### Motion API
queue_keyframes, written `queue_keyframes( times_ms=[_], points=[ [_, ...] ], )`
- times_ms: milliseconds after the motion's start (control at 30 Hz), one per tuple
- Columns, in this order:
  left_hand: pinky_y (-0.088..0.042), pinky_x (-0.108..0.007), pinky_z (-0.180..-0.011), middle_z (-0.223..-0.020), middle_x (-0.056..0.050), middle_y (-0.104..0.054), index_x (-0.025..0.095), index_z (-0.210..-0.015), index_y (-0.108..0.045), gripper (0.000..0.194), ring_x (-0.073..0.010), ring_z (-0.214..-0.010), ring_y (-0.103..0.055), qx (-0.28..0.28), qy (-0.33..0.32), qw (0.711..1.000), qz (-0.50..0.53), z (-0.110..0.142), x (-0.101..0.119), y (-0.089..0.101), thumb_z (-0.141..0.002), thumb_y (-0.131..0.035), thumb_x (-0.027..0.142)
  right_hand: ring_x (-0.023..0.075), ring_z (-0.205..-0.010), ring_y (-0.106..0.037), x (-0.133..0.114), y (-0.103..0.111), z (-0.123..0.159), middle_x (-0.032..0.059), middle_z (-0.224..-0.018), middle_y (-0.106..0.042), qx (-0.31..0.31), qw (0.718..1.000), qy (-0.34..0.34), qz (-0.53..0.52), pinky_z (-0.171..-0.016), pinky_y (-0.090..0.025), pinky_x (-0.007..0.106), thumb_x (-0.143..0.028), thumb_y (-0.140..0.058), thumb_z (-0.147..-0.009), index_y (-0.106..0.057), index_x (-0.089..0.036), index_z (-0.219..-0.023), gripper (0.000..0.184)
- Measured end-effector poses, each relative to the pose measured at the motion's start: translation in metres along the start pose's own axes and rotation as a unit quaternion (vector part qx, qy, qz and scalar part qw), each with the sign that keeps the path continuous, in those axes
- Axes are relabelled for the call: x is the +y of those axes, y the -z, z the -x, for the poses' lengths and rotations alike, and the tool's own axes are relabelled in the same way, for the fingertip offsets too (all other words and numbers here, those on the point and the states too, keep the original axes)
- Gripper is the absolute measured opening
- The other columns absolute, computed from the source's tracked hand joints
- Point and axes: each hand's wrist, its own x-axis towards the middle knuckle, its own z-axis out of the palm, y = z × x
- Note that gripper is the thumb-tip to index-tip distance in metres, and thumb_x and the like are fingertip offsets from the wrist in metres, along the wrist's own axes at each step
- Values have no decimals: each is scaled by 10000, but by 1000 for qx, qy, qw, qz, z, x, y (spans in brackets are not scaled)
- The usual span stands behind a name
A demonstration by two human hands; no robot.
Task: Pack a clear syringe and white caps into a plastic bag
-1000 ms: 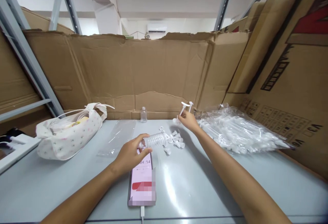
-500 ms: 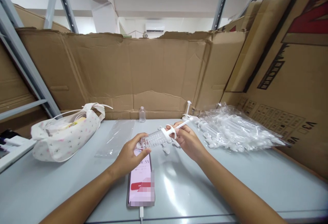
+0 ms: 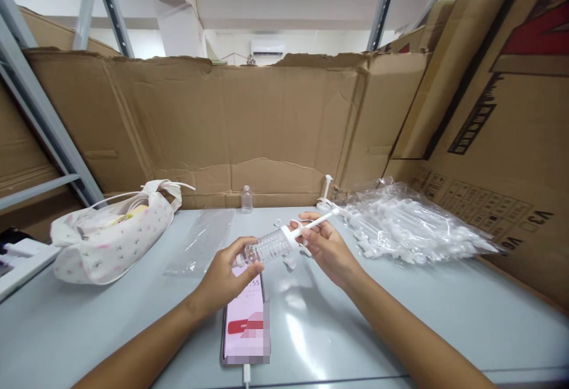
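Above the phone (image 3: 246,324) near the table's (image 3: 400,318) front edge, your left hand (image 3: 224,273) grasps the clear ribbed tube (image 3: 267,245) while your right hand (image 3: 326,246) pinches its white plunger (image 3: 313,223).

Clear ribbed bottle (image 3: 267,246), white pump (image 3: 306,227), floral-print white pouch (image 3: 111,241)

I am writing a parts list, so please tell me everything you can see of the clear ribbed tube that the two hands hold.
The clear ribbed tube looks like transparent plastic, with ring-shaped ridges along its body. A white collar sits at its far end, and a thin white rod sticks out from there. It lies nearly level, tilted up to the right, above the phone and the table. The left hand grips its near end; the right hand holds the collar end.
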Motion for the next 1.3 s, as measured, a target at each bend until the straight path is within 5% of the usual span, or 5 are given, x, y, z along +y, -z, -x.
queue_keyframes(
  times_ms=[167,400,600,933,1300],
  points=[
    [-477,-319,-836,-1130,-46,-615,224,-1134,-529,361,-213,-997,-591,36,-20,999,-21,-2,-4,0,-802,-602,347,109,-672,-546,1,-2,0,-2,-855,-653,-8,1000,-21,1,-638,-415,249,-291,-739,-702,-650,-229,-917,241],
    [-502,-296,-765,-1077,-51,-611,240,-1215,-487,416,-167,-881,-601,90,-173,971,-138,-1,-16,1,-816,-604,255,107,-609,-524,11,-5,1,-11,-650,-579,-3,998,-51,-26,-584,-408,242,-331,-735,-706,-672,-180,-897,252],
    [-504,-318,-750,-998,-78,-643,200,-1212,-499,401,-196,-895,-602,157,-288,907,-264,-1,-17,0,-822,-591,206,94,-612,-527,13,-7,2,-1,-668,-585,1,995,-72,-63,-605,-433,228,-315,-711,-741,-671,-159,-897,224],
    [-436,-308,-536,-888,-107,-663,143,-1174,-501,355,-195,-641,-563,146,-371,816,-418,5,-7,-1,-819,-511,120,70,-527,-506,16,0,-1,0,-653,-560,8,993,-111,-42,-514,-442,199,-336,-732,-712,-690,-129,-821,238],
    [-495,-325,-718,-1010,-67,-661,206,-1180,-482,404,-201,-840,-607,204,-253,899,-292,-7,-16,12,-802,-615,255,187,-804,-613,6,6,-9,73,-1020,-603,-65,989,-116,-70,-686,-513,333,-399,-719,-710,-580,-221,-1022,385]
  ],
)
